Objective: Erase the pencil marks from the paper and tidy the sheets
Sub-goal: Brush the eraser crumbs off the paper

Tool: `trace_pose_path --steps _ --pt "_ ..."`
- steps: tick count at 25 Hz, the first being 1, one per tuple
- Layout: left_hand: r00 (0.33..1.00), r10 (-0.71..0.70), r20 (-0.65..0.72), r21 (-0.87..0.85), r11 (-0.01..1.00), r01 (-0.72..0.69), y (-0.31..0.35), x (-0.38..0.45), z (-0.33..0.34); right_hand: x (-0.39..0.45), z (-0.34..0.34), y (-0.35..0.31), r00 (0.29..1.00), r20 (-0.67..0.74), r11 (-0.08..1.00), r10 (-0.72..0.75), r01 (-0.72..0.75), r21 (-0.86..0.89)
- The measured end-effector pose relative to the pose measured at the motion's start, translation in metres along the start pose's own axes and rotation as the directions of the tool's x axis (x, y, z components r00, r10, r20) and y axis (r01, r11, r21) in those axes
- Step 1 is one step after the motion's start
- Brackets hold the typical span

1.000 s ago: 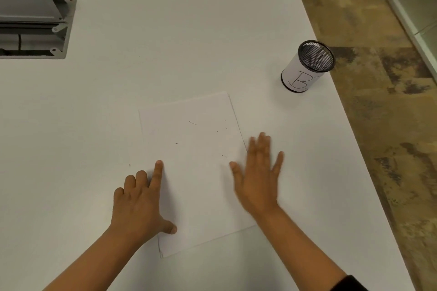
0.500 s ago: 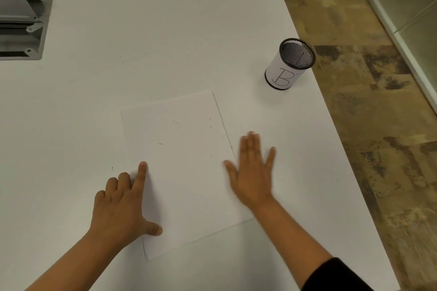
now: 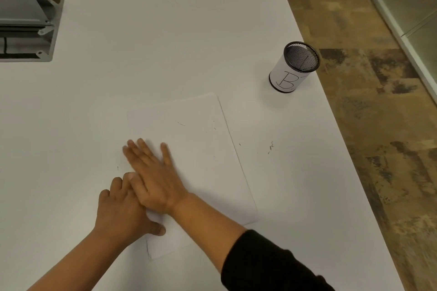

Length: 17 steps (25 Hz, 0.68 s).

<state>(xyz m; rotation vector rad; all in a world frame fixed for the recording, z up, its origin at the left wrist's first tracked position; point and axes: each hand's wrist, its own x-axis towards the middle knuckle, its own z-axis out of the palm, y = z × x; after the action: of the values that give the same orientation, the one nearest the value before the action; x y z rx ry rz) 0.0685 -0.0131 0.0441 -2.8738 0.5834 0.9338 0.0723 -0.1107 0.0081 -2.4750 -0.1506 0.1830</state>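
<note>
From the head camera, a white sheet of paper [image 3: 196,163] lies flat on the white counter [image 3: 146,38], turned a little so its long right edge slants from far left to near right; a few short pencil marks [image 3: 181,124] show on its far half, and tiny dark specks lie scattered near them. The right hand [image 3: 153,177] reaches across the body and lies palm down on the left part of the paper; its fingers [image 3: 142,149] are straight and spread, flat against the sheet and holding nothing, with their tips at the paper's left edge; the picture is slightly blurred there. The left hand [image 3: 123,215] rests at the near left edge of the paper, partly under the right hand; its fingers are loosely bent against the counter, its thumb lies on the sheet, and it grips nothing. A black sleeve [image 3: 267,264] covers the right forearm at the near edge. Well apart to the far right, close to the counter's edge, stands a black mesh cup [image 3: 294,66] wrapped in white paper marked with a letter B. Eraser crumbs [image 3: 270,147] lie on the counter right of the paper; a grey metal hatch [image 3: 26,16] is set into the far left corner; brown patterned floor [image 3: 369,106] runs along the right.
</note>
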Motion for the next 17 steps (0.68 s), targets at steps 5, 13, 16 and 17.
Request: trace_pose_path --steps 5,13,16,17 --pt "1.0 0.001 -0.019 0.079 0.997 0.001 -0.001 0.001 -0.003 0.01 -0.009 0.041 0.971 -0.135 0.894 0.195 -0.232 -0.383" --pt "0.999 -0.009 -0.033 0.12 0.993 0.013 -0.002 0.002 0.0 -0.019 -0.027 0.06 0.69 -0.514 0.706 0.509 -0.676 -0.209" --pt "1.0 -0.014 -0.02 0.126 0.992 0.016 -0.002 0.003 -0.001 0.019 -0.009 0.017 0.93 -0.259 0.892 0.26 -0.334 -0.305" --pt "1.0 -0.009 -0.021 0.124 0.992 0.012 -0.002 0.003 -0.002 0.03 -0.008 0.012 0.958 -0.175 0.9 0.229 -0.277 -0.338"
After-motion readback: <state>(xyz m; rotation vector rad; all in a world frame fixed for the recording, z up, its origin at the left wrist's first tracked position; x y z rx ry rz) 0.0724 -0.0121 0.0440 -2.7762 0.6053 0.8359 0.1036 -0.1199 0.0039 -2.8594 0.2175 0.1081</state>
